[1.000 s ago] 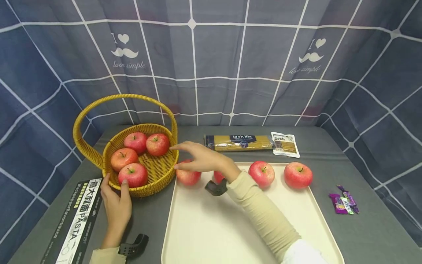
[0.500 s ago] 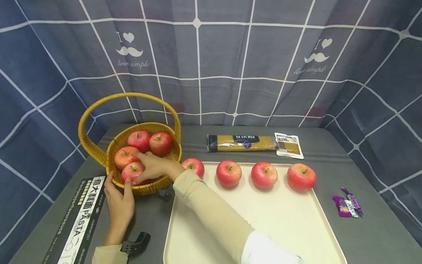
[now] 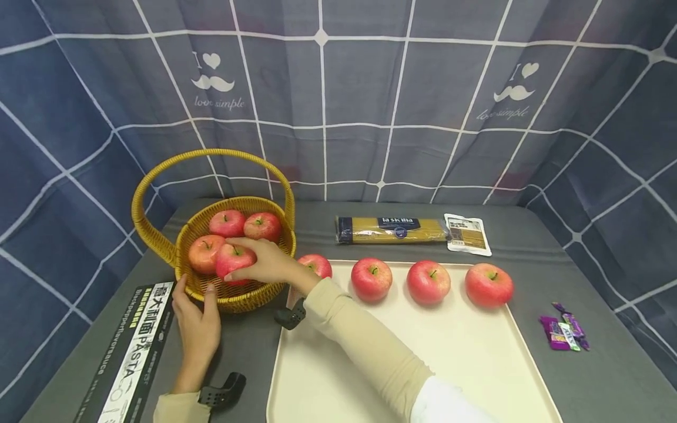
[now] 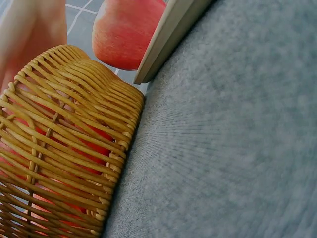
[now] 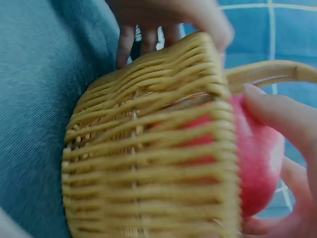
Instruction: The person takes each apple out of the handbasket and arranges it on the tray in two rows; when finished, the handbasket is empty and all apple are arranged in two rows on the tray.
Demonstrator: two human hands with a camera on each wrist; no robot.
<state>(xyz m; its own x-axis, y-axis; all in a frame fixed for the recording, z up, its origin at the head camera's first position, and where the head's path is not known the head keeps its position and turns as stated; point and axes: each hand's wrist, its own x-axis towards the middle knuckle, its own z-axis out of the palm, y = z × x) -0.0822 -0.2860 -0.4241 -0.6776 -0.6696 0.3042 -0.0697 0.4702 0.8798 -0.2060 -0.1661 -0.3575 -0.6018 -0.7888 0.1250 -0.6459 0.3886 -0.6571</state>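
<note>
A yellow wicker basket (image 3: pixel 248 302) with a tall handle stands at the left with several red apples inside. My right hand (image 3: pixel 272 264) grips one apple (image 3: pixel 233 258) between thumb and fingers, raised to about rim height over the others. In the right wrist view that apple (image 5: pixel 257 153) shows above the basket's rim, the thumb on its side. My left hand (image 3: pixel 198 326) holds the basket's near left rim, thumb at the edge and fingers along the outer wall. Through the weave in the left wrist view, red apples show inside the basket (image 4: pixel 74 119).
A cream tray (image 3: pixel 402 364) right of the basket bears a row of several apples (image 3: pixel 372 279) along its far edge. Behind lie a spaghetti pack (image 3: pixel 394 230) and a white pouch (image 3: pixel 468 234). A black pasta box (image 3: pixel 127 352) lies left, purple-wrapped sweets (image 3: pixel 563 329) right.
My right hand has moved left from over the tray's corner into the basket, taken hold of the nearest apple and raised it slightly. My left hand stays at the rim.
</note>
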